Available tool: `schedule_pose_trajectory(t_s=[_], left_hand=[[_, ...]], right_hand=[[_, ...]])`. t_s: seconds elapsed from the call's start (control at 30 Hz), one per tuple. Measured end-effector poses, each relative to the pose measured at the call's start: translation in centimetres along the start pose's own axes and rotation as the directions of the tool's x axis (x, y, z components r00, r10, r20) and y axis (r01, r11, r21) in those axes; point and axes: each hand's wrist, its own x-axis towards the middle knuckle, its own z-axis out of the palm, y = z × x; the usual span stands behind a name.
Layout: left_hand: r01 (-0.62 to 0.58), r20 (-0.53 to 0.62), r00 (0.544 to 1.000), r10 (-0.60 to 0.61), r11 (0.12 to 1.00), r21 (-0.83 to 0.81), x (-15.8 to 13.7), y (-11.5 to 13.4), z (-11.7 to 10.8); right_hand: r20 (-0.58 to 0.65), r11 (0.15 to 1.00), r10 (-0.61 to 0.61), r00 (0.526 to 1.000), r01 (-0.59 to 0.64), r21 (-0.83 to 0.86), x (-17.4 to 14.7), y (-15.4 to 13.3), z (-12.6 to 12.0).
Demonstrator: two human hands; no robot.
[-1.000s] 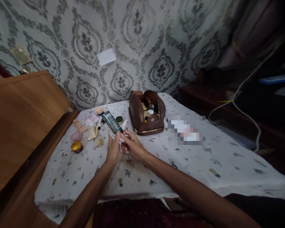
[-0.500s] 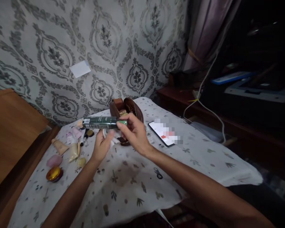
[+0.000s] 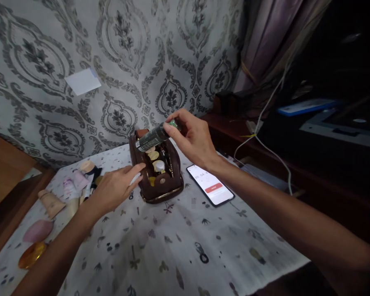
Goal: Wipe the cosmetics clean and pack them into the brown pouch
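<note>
My right hand [image 3: 194,137] grips a dark green cylindrical bottle [image 3: 152,137] by its bright green end. The bottle slants over the open brown zippered cosmetic bag [image 3: 163,191], its lower end towards the left, above the opening. Inside the bag are several round and pale items, partly hidden by the bottle. My left hand [image 3: 119,185] is beside the bag's left wall, fingertips at its edge. A bit of white cloth [image 3: 135,178] shows between its fingers, mostly hidden by the hand.
Left of the bag lie cosmetic tubes [image 3: 51,203], a pink sponge [image 3: 38,231] and an amber jar [image 3: 32,255]. A phone [image 3: 214,193] with a lit screen rests at the right on the patterned tablecloth [image 3: 160,255]. White cables [image 3: 273,146] hang farther right.
The bottle has moved right and tilted from level to slanting over the bag. My left hand has shifted left of the bag, uncovering its opening. The view has also shifted.
</note>
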Motion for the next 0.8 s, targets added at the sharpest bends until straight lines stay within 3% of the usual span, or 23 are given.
schedule_pose_trajectory(t_s=[0.13,0.27,0.4,0.53,0.67,0.8], left_hand=[[-0.020,-0.017,1.000,0.020,1.000,-0.012,-0.3,-0.3,0.8],[-0.035,-0.082,0.996,0.033,0.999,-0.025,-0.6,-0.7,1.7],[-0.058,-0.149,0.987,0.055,0.998,-0.011,-0.9,-0.9,2.5],[-0.081,-0.179,0.980,0.087,0.996,0.043,-1.0,-0.8,2.6],[-0.093,-0.186,0.977,0.105,0.993,0.074,-1.1,-0.6,2.6],[-0.090,-0.198,0.975,0.104,0.993,0.081,-1.1,-0.5,2.7]], right_hand=[[0.086,0.999,-0.026,0.996,0.028,-0.026,1.1,1.8,0.6],[0.255,0.985,-0.086,0.963,0.120,-0.121,1.9,3.2,1.9],[0.437,0.956,-0.112,0.892,0.217,-0.198,2.6,4.1,4.2],[0.583,0.927,-0.019,0.812,0.232,-0.293,3.2,4.0,6.1],[0.663,0.885,0.094,0.742,0.243,-0.398,3.5,3.6,7.1],[0.743,0.855,0.129,0.657,0.306,-0.420,3.9,3.8,8.0]])
